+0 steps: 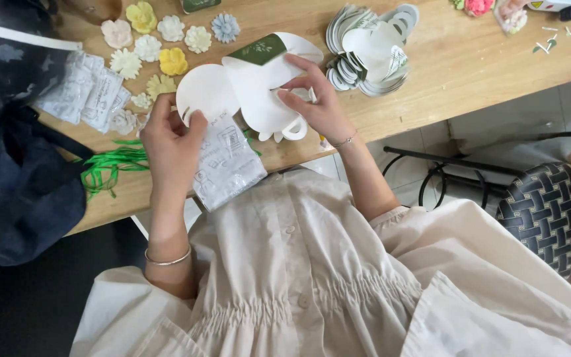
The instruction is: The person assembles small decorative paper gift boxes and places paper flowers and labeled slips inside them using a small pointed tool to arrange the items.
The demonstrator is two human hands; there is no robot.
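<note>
We hold a white die-cut card box blank with a green printed band over the near edge of the pale wooden table. Our left hand pinches the blank's round left flap between thumb and fingers, and the same grip seems to trap a clear printed plastic sachet that hangs down toward our lap. Our right hand is closed on the middle of the blank, thumb on the front face and fingers curled behind, near the small looped tabs at its lower edge.

As we judge it, the folding is at an early stage: the flaps are spread and only partly curved, no tab looks locked, and the sachet is outside the box. Beyond our hands lies a fanned stack of flat white card blanks, which looks unfolded, so much seems left. To the left sit about 10 small soap-like flowers in white, yellow and blue, more clear sachets and a tangle of green ribbon. We see no finished box.
</note>
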